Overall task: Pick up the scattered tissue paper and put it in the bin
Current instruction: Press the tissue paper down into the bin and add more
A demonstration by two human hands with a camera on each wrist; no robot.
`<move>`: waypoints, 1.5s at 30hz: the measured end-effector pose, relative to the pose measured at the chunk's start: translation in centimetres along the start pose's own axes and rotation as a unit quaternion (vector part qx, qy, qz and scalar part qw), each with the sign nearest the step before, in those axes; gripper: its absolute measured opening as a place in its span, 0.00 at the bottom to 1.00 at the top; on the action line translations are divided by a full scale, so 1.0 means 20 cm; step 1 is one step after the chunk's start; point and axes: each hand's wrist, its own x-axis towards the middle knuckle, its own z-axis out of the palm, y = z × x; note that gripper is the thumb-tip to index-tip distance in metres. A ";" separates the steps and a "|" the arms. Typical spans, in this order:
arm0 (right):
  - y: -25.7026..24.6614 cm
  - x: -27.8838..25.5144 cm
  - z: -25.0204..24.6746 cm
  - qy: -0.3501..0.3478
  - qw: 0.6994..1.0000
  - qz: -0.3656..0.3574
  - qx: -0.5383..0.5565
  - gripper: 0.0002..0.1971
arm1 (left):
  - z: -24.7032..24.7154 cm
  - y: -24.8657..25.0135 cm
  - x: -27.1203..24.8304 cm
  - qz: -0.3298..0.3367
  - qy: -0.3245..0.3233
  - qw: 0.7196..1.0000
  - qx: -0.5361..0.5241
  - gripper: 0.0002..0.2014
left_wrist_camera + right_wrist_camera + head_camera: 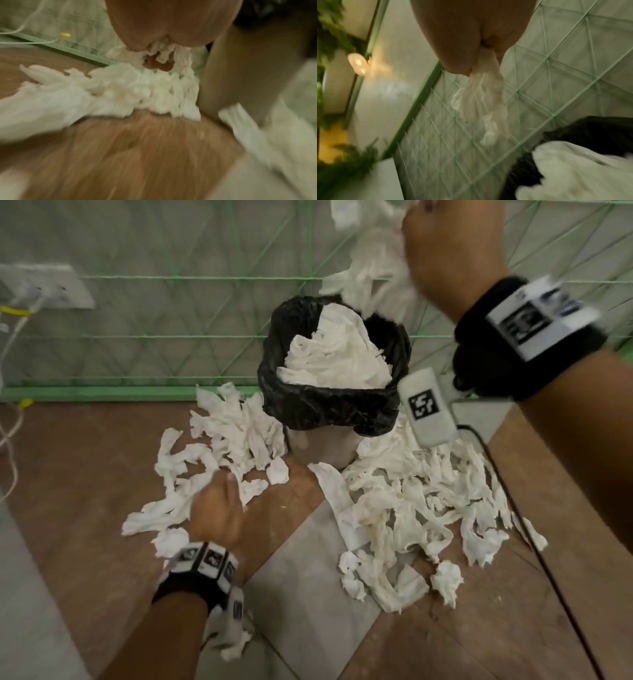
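White crumpled tissues (236,436) litter the brown wood-look floor (85,474); a black bin liner (329,405) stands against pale wall tiles (171,244) with green lines.

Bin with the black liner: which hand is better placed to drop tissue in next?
Right. The right hand grips a bunch of tissue hanging above the far rim of the bin, so it likely needs only a short move. The left hand is low, gripping part of the floor pile.

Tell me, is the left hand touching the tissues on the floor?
Touching. The left wrist view shows tissues gripped inside the curled left hand.
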 end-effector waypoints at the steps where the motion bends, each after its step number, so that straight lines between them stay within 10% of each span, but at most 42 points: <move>1: 0.00 -0.03 0.03 -0.017 1.000 0.011 0.022 0.09 | -0.07 0.07 0.05 0.020 0.054 0.998 -0.019 0.14; 7: 0.07 -0.25 0.24 -0.473 0.879 0.056 0.004 0.45 | -0.46 0.50 0.40 0.050 0.163 0.928 -0.332 0.04; 11: 0.09 -0.23 0.21 -0.433 0.900 0.054 0.003 0.46 | -0.67 0.84 0.50 0.124 0.070 0.898 -0.416 0.18; 14: 0.11 -0.17 0.14 -0.306 0.945 0.065 0.101 0.40 | -0.65 1.07 0.47 0.208 -0.028 0.960 -0.183 0.13; 19: 0.24 -0.15 0.02 -0.123 0.963 0.120 0.206 0.25 | -0.41 1.21 0.43 0.316 -0.284 0.903 0.061 0.22; 24: 0.53 -0.29 0.10 -0.238 0.945 0.209 0.083 0.12 | -0.16 1.19 0.55 0.355 -0.249 0.874 0.219 0.17; 28: 0.64 -0.59 0.17 -0.556 0.809 0.187 -0.020 0.13 | -0.06 1.15 0.63 0.346 -0.217 0.879 0.246 0.20; 31: 0.61 -0.87 0.26 -0.669 0.727 0.130 -0.080 0.23 | -0.02 1.12 0.65 0.365 -0.210 0.874 0.242 0.21; 34: 0.57 -1.14 0.39 -0.660 0.732 0.095 -0.141 0.43 | -0.06 1.10 0.65 0.381 -0.199 0.880 0.202 0.21; 37: 0.47 -1.30 0.50 -0.572 0.804 0.101 -0.128 0.48 | -0.17 1.07 0.65 0.372 -0.168 0.909 0.079 0.26; 41: 0.41 -1.32 0.62 -0.574 0.809 0.018 -0.123 0.38 | -0.33 0.89 0.66 0.276 -0.041 0.937 -0.209 0.12; 45: 0.31 -1.26 0.64 -0.562 0.793 -0.101 -0.212 0.19 | -0.27 0.36 0.75 0.052 0.037 0.975 -0.215 0.04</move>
